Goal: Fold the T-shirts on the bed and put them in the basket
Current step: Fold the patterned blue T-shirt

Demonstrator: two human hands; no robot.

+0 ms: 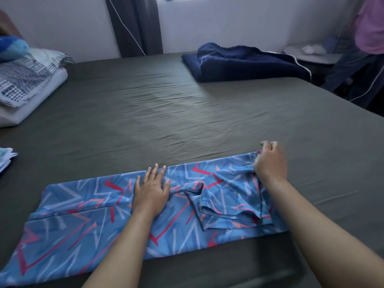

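— While the blue T-shirt (87, 221) lies in a long band across the near edge of the bed (187, 113), where do the hands sit on it?

— Left hand (152, 189) rests flat near the band's middle, fingers straight and slightly spread, palm pressing the fabric. Right hand (270, 161) is at the band's far right corner, fingers curled and seemingly pinching the cloth there, though motion blur softens it. A sleeve (228, 204) is folded in on top, between the two hands.

— How many shirts?

— One under the hands. It's thin, smooth fabric, blue with pink and white angular lines.

— And the sheet?

— Dull grey-green, fitted, with fine wrinkles running across the middle.

— Farther off?

— At the left edge, a sliver of pale folded cloth (6, 159). Beyond that, a patterned pillow (25, 80) on a stack of bedding. On the far right side, one dark navy garment (245, 63), thick and soft, folded loosely. Behind it, a dark curtain (135, 26) hangs beside a window, and another person (369, 28) in a pink top stands at the right.
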